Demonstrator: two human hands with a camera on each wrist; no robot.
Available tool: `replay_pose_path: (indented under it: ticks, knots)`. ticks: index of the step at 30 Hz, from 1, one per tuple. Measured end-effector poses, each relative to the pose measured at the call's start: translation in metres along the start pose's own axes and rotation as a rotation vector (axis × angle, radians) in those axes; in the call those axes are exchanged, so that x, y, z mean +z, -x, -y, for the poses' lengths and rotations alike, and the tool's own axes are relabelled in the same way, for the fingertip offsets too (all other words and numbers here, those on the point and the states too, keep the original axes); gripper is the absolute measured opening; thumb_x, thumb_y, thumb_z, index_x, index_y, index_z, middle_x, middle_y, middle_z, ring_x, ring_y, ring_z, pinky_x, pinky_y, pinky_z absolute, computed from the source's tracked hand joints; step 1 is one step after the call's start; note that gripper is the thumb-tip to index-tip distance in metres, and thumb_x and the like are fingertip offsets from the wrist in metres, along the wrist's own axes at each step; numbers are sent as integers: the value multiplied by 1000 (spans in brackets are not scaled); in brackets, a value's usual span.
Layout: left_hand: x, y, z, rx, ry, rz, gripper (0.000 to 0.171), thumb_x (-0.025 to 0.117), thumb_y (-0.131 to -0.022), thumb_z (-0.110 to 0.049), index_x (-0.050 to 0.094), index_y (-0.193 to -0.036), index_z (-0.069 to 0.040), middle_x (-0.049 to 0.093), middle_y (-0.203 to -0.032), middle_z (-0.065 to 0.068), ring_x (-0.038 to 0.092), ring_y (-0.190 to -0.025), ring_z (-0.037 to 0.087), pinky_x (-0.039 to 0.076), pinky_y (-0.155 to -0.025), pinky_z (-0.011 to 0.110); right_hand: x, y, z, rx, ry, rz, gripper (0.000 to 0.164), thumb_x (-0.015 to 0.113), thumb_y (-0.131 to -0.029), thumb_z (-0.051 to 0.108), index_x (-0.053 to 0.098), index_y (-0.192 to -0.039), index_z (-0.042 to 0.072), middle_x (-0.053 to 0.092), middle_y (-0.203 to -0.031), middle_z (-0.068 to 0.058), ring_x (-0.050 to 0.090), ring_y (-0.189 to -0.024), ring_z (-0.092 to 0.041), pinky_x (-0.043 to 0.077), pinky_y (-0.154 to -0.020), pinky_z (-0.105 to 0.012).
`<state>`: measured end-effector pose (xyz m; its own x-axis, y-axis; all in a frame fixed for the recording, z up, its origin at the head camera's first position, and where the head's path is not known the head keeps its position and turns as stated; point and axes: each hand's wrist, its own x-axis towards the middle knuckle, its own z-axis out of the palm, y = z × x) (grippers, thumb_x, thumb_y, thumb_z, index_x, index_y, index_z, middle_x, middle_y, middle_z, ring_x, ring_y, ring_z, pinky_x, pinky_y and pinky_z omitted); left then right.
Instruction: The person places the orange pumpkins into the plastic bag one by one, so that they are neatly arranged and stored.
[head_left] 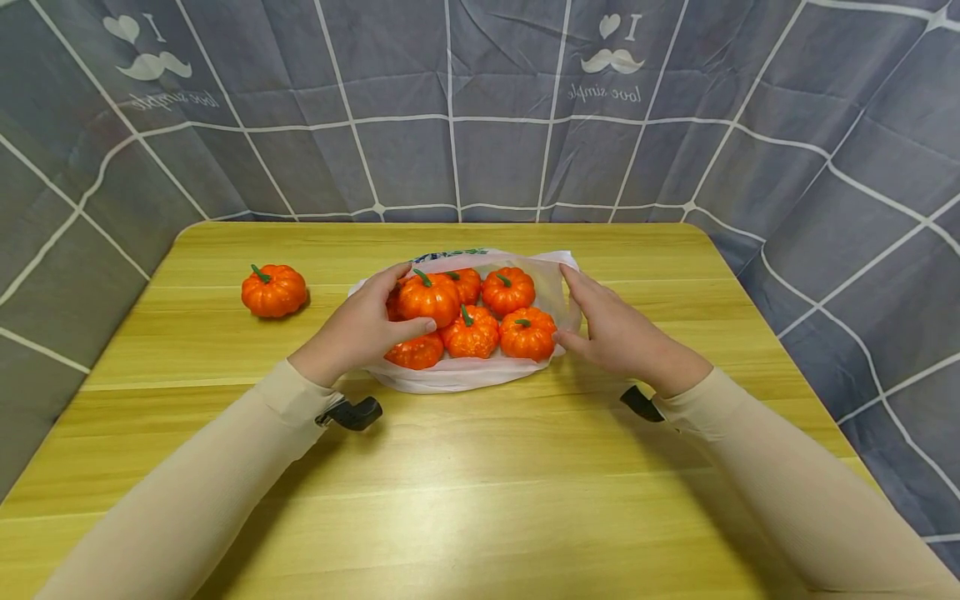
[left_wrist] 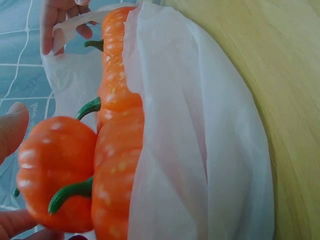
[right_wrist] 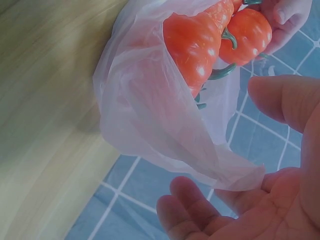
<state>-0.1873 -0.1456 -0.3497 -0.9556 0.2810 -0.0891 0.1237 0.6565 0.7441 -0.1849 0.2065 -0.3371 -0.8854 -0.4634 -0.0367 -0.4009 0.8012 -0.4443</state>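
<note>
Several small orange pumpkins with green stems sit in a thin white plastic bag (head_left: 442, 380) on the table. One pumpkin (head_left: 429, 300) rides higher than the others at the bag's left. Around it lies my left hand (head_left: 360, 327), fingers behind its side and thumb in front. A gap shows between that thumb (left_wrist: 14, 127) and the pumpkin in the left wrist view. My right hand (head_left: 615, 329) is at the bag's right edge, thumb and fingers spread apart. In the right wrist view, a corner of the bag (right_wrist: 240, 175) lies against its fingers.
One more pumpkin (head_left: 274, 291) stands alone at the table's back left. The wooden table (head_left: 480, 483) ends at a grey curtain (head_left: 405, 158) with white lines, which hangs behind it and along both sides. Dark straps (head_left: 354, 413) are worn at the wrists.
</note>
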Motion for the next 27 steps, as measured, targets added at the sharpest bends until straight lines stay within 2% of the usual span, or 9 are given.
replay_pose_path:
  ticks: [5, 9, 15, 19, 21, 23, 27]
  knots:
    - [-19, 12, 6, -4, -2, -38, 97, 77, -95, -45, 21, -169, -16, 31, -171, 15, 43, -150, 41, 41, -120, 60, 1, 0, 0, -12, -3, -12, 96, 71, -99, 22, 8, -169, 2, 18, -175, -21, 24, -160, -44, 25, -129, -60]
    - [-42, 19, 20, -11, -31, -122, 95, 74, -98, -44, 20, -170, -15, 29, -173, 16, 41, -149, 47, 39, -119, 65, 1, 1, 0, -12, -5, -13, 96, 70, -99, 22, 7, -169, 3, 17, -175, -21, 23, -160, -44, 25, -129, -60]
    - [-77, 26, 62, -76, -156, -344, 99, 74, -96, -46, 18, -169, -10, 24, -172, 26, 27, -153, 53, 26, -122, 72, 1, 1, -1, -6, -6, -4, 96, 70, -100, 22, 6, -169, 4, 15, -176, -19, 22, -161, -43, 24, -129, -59]
    - [-93, 32, 93, -120, -150, -448, 102, 72, -97, -47, 11, -170, -8, 15, -174, 25, 14, -157, 53, 19, -125, 72, 0, 1, -1, -12, -10, -3, 97, 70, -99, 22, 6, -169, 4, 15, -176, -20, 22, -161, -44, 24, -129, -60]
    - [-98, 34, 106, -144, -139, -450, 106, 70, -98, -48, 5, -170, -6, 8, -175, 26, 6, -159, 53, 15, -126, 73, 0, 1, -1, -14, -10, -4, 97, 70, -100, 21, 5, -169, 4, 15, -176, -20, 22, -160, -44, 24, -129, -60]
    - [-102, 35, 115, -176, -133, -414, 112, 70, -98, -51, -2, -169, -3, 0, -175, 28, 3, -159, 54, 12, -125, 74, 0, 1, 0, -12, -9, -4, 97, 70, -100, 21, 5, -169, 4, 15, -176, -19, 23, -160, -44, 24, -129, -60]
    - [-108, 33, 125, -244, -132, -307, 122, 70, -95, -58, -10, -166, 1, -6, -172, 34, 8, -156, 59, 14, -122, 76, -1, 1, 0, -5, -6, -3, 97, 70, -99, 22, 5, -169, 5, 15, -176, -19, 23, -160, -44, 24, -129, -60]
